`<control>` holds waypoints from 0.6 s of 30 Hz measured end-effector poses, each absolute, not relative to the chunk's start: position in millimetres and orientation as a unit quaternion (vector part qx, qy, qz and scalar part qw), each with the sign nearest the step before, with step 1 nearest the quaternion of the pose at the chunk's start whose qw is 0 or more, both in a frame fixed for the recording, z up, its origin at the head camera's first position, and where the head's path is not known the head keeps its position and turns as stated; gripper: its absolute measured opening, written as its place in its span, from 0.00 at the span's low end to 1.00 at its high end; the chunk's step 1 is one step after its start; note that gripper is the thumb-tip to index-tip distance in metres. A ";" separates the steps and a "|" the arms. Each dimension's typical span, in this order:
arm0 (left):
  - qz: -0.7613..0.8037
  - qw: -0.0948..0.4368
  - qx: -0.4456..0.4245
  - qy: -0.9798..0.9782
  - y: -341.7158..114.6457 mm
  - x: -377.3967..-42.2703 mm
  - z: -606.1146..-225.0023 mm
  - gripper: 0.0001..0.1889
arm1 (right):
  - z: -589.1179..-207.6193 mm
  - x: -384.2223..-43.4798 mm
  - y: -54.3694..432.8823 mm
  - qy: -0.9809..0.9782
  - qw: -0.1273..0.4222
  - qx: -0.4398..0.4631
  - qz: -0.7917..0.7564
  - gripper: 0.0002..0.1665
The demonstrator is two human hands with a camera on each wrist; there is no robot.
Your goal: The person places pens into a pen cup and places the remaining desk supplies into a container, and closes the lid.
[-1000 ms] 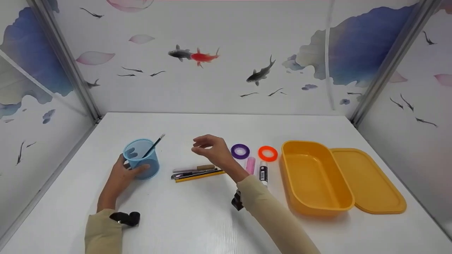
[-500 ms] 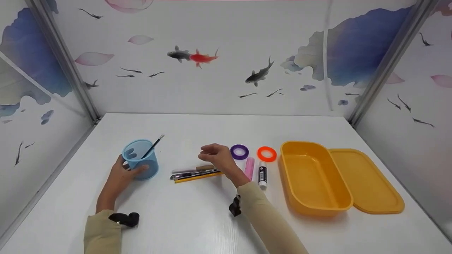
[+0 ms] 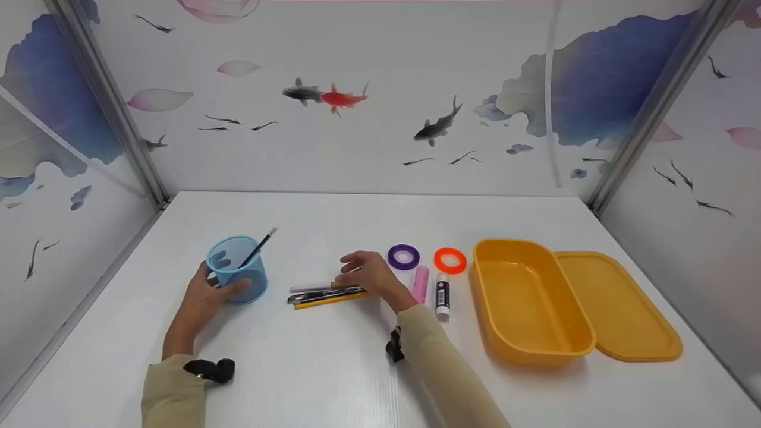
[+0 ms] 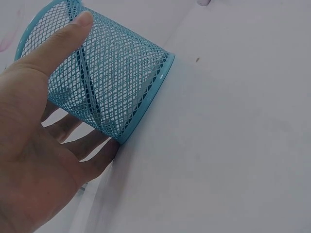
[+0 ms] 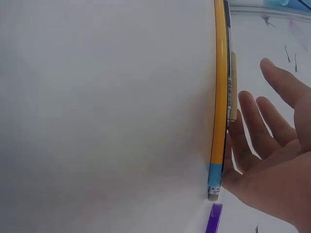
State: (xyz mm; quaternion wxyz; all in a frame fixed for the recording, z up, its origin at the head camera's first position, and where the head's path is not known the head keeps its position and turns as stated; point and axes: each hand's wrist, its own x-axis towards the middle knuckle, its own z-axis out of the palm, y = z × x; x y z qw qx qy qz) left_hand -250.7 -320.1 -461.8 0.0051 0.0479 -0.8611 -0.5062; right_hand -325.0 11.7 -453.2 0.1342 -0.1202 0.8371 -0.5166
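Note:
My left hand (image 3: pixel 205 294) grips a light blue mesh pen cup (image 3: pixel 254 279), thumb along its near side and fingers behind; the left wrist view shows the mesh cup (image 4: pixel 112 73) tilted in the picture. A dark pencil (image 3: pixel 258 246) leans inside it, its end above the rim. My right hand (image 3: pixel 374 278) is low over the right end of a bundle of pens. In the right wrist view its thumb and fingers (image 5: pixel 279 80) are spread apart. The bundle holds a yellow pencil (image 3: pixel 327 302), dark pens (image 3: pixel 321 294) and a brown-capped marker (image 5: pixel 234 87), partly covered by the hand.
Right of the hand lie a purple ring (image 3: pixel 403 267), an orange ring (image 3: pixel 450 271), a pink stick (image 3: pixel 420 285) and a glue stick (image 3: pixel 443 297). An uncovered yellow box (image 3: pixel 523 297) stands farther right, its lid (image 3: pixel 630 315) beside it. Walls close off the table's back and sides.
My right hand has come down and slightly right, from above the table behind the pens to the right end of the bundle. The left hand and the pen cup have stayed in place.

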 end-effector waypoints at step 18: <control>-0.510 0.008 0.047 -0.859 -320.9 -251.3 -463.4 0.59 | -452.8 -329.7 10.3 0.887 0.133 -0.108 -0.429 0.18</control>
